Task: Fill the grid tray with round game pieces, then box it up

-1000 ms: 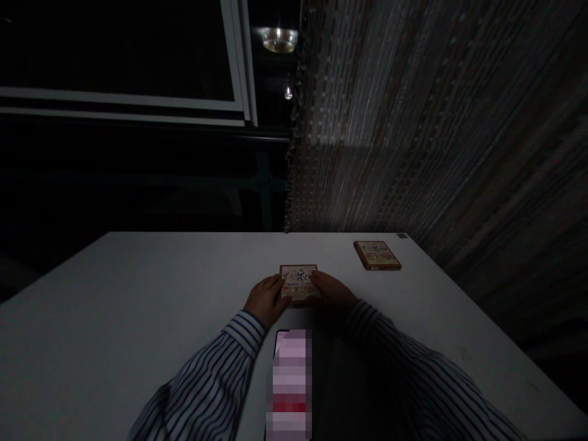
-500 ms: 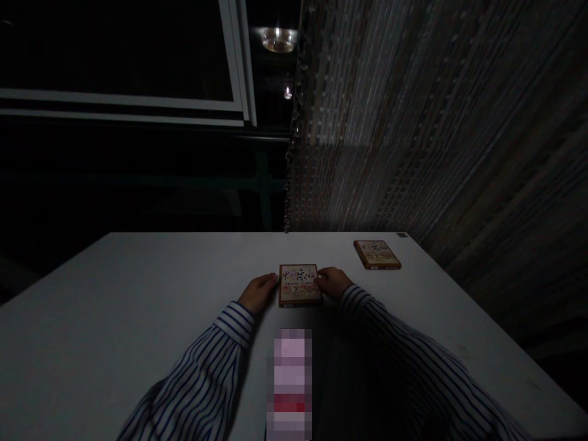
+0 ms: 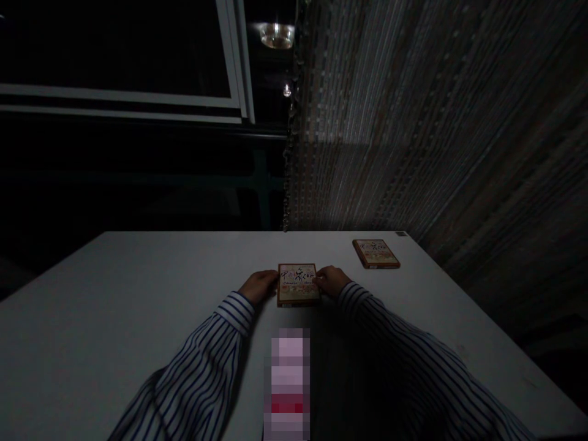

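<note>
A flat square box [image 3: 297, 285] with a brown border and a pale lid bearing dark brush-style lettering lies on the white table, face up. My left hand [image 3: 258, 286] is closed at its left edge, fingers against the side. On the opposite edge, my right hand [image 3: 331, 281] grips the upper right side, fingertips reaching slightly over the lid. Behind and to the right lies a second, matching flat box [image 3: 376, 253], which neither hand touches. Both of my forearms wear blue-and-white striped sleeves.
The white table [image 3: 151, 294] ends at a straight far edge. A hanging string curtain [image 3: 362, 122] borders its back right. A small dark square label [image 3: 401, 234] sits at the far right corner. In front of me is a pixelated patch [image 3: 288, 380]. The room is dim.
The whole view shifts very slightly to the left and up. Both hands stay at the sides of the near box, and the far box keeps its place on the table.
</note>
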Demonstrator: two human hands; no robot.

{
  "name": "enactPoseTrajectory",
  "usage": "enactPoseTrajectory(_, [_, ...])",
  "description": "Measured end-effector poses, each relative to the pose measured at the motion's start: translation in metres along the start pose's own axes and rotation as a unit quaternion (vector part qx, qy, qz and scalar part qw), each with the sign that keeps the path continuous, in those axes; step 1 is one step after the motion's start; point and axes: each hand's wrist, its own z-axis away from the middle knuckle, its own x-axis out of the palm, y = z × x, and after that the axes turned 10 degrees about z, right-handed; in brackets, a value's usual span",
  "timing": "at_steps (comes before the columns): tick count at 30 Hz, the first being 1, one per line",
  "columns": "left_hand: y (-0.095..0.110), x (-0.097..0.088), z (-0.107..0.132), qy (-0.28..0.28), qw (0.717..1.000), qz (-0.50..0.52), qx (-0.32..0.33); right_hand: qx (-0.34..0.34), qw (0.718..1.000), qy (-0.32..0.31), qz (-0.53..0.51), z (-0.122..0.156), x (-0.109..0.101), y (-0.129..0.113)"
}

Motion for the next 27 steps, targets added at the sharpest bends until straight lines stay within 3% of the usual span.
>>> enactPoseTrajectory(11, [0.001,0.001,-0.011,0.003,1.000,0.021,-0.021,-0.006,1.000,-0.009,0.000,-0.004,0.003,0.003])
enactPoseTrajectory(27, [0.001,-0.003,-0.020,0.000,0.999,-0.041,-0.003,-0.004,1.000,-0.019,0.006,-0.005,0.002,0.003])
